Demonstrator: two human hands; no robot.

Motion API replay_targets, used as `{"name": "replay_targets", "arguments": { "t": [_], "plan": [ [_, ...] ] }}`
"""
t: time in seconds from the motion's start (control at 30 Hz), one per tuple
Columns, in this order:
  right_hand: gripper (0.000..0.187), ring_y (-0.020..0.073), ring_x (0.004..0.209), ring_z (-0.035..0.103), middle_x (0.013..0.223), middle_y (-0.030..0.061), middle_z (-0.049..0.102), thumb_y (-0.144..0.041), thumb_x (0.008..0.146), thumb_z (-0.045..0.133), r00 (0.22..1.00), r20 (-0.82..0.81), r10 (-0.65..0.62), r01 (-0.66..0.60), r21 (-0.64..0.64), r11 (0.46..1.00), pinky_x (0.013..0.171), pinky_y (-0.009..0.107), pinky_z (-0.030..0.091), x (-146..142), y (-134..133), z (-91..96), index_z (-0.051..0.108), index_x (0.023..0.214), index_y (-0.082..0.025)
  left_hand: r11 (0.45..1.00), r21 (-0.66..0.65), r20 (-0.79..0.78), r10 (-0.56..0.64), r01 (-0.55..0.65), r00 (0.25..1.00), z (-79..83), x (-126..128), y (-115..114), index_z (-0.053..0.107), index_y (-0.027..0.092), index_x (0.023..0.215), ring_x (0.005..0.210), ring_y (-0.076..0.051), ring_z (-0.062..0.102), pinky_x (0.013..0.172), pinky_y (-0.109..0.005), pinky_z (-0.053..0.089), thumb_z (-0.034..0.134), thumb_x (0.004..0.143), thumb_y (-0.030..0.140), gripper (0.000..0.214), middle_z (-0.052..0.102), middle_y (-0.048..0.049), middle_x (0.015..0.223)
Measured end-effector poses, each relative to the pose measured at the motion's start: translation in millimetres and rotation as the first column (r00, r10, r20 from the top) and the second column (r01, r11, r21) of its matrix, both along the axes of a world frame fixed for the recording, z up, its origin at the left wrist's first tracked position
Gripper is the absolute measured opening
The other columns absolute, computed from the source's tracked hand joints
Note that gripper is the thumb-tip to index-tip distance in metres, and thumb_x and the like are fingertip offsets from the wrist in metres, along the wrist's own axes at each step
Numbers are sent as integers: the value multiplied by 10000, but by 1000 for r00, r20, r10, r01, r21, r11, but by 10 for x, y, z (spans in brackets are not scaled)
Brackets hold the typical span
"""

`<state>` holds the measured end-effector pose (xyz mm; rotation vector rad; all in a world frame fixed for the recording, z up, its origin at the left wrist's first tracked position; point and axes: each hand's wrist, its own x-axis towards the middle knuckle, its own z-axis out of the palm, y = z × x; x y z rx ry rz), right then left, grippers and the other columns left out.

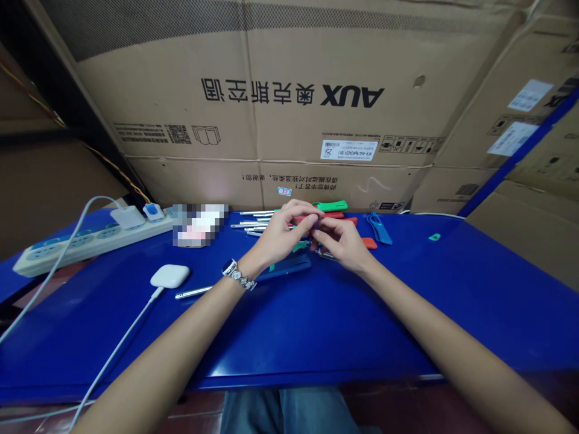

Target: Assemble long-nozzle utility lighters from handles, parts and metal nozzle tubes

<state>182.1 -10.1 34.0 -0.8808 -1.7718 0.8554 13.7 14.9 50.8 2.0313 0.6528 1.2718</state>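
My left hand [284, 232] and my right hand [342, 241] meet over a heap of small tools at the far side of the blue table [294, 325]. Both hands have their fingers pinched together on a red-handled tool [316, 218] between them. Metal shafts [253, 223] stick out to the left of the heap. A green handle [332, 206] lies behind it, and a dark blue handle [287, 268] lies under my left wrist. A bracelet watch [235, 272] is on my left wrist.
A blue clip-like piece [379, 228] and a small teal piece [434, 237] lie to the right. A white earbud case [170, 275] with cable, a loose metal shaft [192, 293] and a power strip [85, 238] are on the left. Large cardboard boxes [289, 102] wall the back.
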Motion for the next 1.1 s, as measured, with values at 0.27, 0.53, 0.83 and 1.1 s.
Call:
{"name": "replay_targets", "arguments": {
  "t": [0.27,0.53,0.83,1.1],
  "plan": [
    [346,148,568,623,734,19,689,-512,781,730,994,-63,-86,84,-29,996,523,271,504,-84,44,-54,643,849,-184,991,-2,44,134,-134,990,-10,42,7,656,182,910,960,-181,600,849,-332,496,724,822,345,198,647,-59,1004],
    [335,126,473,532,608,-13,600,-511,800,708,999,27,-43,44,-49,998,444,257,420,-27,45,-16,643,859,-187,994,68,-18,83,-82,996,13,-4,23,710,214,938,1037,-199,597,878,-361,486,611,909,301,135,653,-74,1066],
    [283,123,519,592,744,9,648,-442,808,719,996,-40,-77,76,-25,997,487,252,446,-50,39,-63,597,845,-190,994,-14,41,109,-108,993,-7,5,25,664,195,1014,958,-180,602,810,-322,501,672,867,349,213,657,-69,1063],
    [300,97,493,536,806,11,649,-398,799,726,994,-5,-107,107,18,994,459,237,423,-72,37,-85,621,979,-181,993,37,59,110,-113,992,-1,20,31,652,177,835,937,-178,593,822,-328,479,672,865,320,147,646,-59,963]
  ]
}}
